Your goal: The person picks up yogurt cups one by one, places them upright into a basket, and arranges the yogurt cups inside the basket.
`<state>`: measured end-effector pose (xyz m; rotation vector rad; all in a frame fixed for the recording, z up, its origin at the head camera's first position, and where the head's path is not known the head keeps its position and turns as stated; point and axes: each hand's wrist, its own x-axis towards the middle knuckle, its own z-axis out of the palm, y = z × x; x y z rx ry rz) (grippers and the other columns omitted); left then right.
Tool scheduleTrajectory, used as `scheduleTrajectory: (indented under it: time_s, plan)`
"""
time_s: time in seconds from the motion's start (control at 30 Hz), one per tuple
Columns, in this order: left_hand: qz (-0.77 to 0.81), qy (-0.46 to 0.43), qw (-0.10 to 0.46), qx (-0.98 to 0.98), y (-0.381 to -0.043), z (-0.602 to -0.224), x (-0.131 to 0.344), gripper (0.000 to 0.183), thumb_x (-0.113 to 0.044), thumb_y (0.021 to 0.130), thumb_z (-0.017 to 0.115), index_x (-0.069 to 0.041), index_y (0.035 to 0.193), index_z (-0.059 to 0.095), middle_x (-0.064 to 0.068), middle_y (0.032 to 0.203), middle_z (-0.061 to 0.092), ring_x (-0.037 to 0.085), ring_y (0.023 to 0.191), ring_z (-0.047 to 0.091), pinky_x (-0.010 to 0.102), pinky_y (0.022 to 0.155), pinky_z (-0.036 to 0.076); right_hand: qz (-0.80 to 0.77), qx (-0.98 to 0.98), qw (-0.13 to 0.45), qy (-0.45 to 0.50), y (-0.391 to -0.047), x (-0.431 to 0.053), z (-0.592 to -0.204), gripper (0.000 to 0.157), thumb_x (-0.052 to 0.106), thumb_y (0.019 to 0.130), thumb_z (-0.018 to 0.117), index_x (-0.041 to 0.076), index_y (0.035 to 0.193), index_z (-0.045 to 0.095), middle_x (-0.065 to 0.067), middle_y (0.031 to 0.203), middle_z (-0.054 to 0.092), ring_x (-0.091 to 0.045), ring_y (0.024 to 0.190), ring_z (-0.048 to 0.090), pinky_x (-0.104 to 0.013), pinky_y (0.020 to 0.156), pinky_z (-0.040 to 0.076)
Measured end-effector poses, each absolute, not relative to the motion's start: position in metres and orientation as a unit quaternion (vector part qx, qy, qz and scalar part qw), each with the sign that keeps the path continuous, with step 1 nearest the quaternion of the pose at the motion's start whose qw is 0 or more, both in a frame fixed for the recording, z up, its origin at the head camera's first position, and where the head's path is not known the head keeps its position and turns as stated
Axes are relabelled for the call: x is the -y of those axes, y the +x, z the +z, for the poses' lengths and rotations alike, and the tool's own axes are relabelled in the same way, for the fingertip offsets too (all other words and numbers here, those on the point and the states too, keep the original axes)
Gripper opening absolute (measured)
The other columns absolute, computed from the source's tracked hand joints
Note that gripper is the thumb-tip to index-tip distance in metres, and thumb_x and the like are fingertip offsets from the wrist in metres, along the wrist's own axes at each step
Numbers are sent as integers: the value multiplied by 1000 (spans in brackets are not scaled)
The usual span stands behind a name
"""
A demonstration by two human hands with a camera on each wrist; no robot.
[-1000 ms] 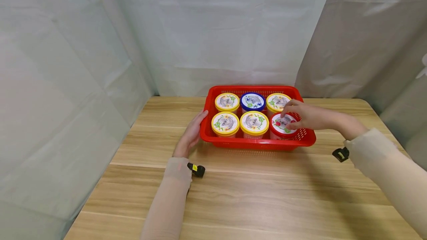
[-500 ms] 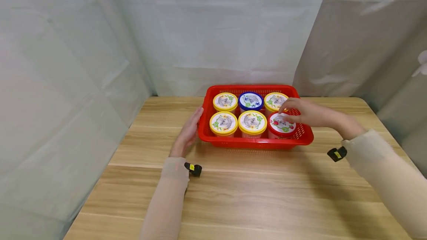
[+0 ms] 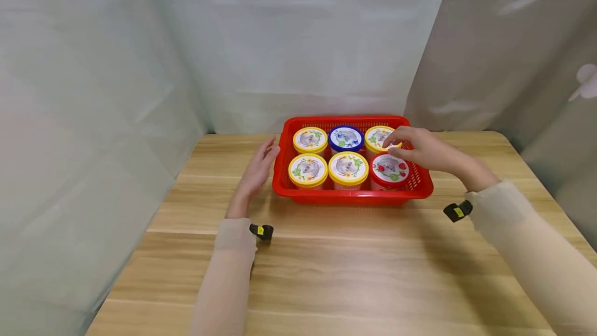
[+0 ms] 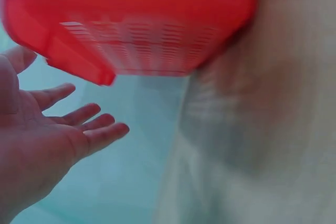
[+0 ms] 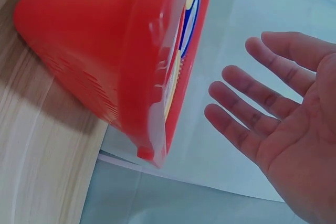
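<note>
A red plastic basket [image 3: 340,199] with slotted walls holds two rows of round tubs. Blue edges one tub's lid [image 3: 346,138] in the back row, and red with strawberries marks the front right tub [image 3: 391,168]. The others, such as the front middle tub [image 3: 348,167], have yellow lids. My right hand [image 3: 423,148] hovers above the basket's right side, fingers apart from the lids in the right wrist view. Beside the basket's left rim is my left hand [image 3: 257,169], its fingers spread and holding nothing; the left wrist view shows its palm [image 4: 37,140] below the basket's rim.
The basket stands at the back of a wood-grain table [image 3: 336,274]. Pale cloth [image 3: 298,51] hangs behind it and along the left, with a darker grey curtain [image 3: 494,56] at the right. Small black cameras sit on both wrists.
My right hand has lifted off the red-lidded tub. My left hand has come away from the basket's left rim. The basket appears slightly further left as the view shifts.
</note>
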<state>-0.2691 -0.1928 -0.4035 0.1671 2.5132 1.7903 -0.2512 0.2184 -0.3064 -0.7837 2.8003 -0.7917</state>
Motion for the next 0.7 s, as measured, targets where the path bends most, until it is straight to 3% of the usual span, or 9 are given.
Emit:
scheduleTrajectory:
  time_s: [0.2, 0.47, 0.7]
  plan:
    - [510, 90, -6, -855, -270, -372, 190, 64, -45, 110, 46, -13, 163, 33, 13, 169, 26, 35, 155, 22, 62, 123, 22, -274, -928, 35, -251, -259, -212, -302, 23, 10, 100, 68, 2, 121, 70, -20, 128, 65, -40, 121, 56, -62, 101, 51]
    - [439, 158, -12, -884, -286, -323, 167, 60, -37, 110, 50, -9, 161, 37, 14, 165, 35, 32, 153, 29, 54, 125, 24, -279, -937, 11, -211, -277, -196, -289, 25, 13, 103, 63, 2, 124, 68, -23, 141, 55, -44, 133, 46, -67, 110, 42]
    - [362, 171, 8, -916, -305, -280, 132, 59, -39, 111, 47, -11, 162, 36, 12, 166, 33, 30, 152, 31, 48, 125, 27, -304, -934, -20, -186, -300, -173, -273, 30, 15, 107, 55, 0, 131, 64, -23, 143, 50, -43, 135, 44, -62, 115, 37]
